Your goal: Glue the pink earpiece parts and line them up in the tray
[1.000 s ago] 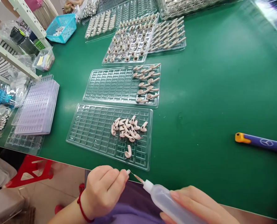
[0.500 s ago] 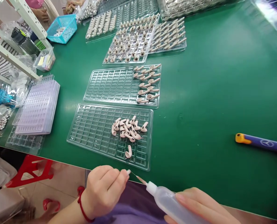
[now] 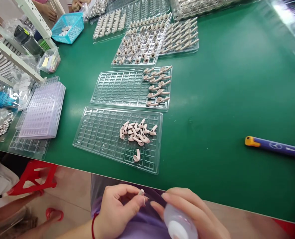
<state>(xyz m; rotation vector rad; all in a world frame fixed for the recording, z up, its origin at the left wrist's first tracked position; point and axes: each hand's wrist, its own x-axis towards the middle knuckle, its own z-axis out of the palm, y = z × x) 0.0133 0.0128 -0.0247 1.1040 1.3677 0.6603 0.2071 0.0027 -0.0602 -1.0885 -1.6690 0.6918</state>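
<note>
Low in front of my lap, my left hand (image 3: 121, 209) pinches a small pale earbud part (image 3: 141, 192) between thumb and fingertips; thin wires seem to stick out of it. My right hand (image 3: 194, 207) is wrapped around a translucent squeeze bottle (image 3: 178, 217), whose needle tip does not show now. Its thumb and index finger point toward the part, a little apart from it. Beyond my hands, a clear plastic tray (image 3: 95, 132) carries a heap of beige earbud shells (image 3: 136, 131). One single earbud shell (image 3: 137, 156) lies nearer its front edge.
Behind is another clear tray (image 3: 117, 88) with rows of earbud stems at its right end. Filled trays (image 3: 140, 43) stand farther back. Stacked trays (image 3: 41, 111) and a blue basket (image 3: 68, 28) are on the left, a dark blue and orange stick-like object (image 3: 274, 146) on the right.
The bottle has turned, so its needle tip no longer points at the part. My right fingers have come closer to my left hand, which has turned and shifted slightly right.
</note>
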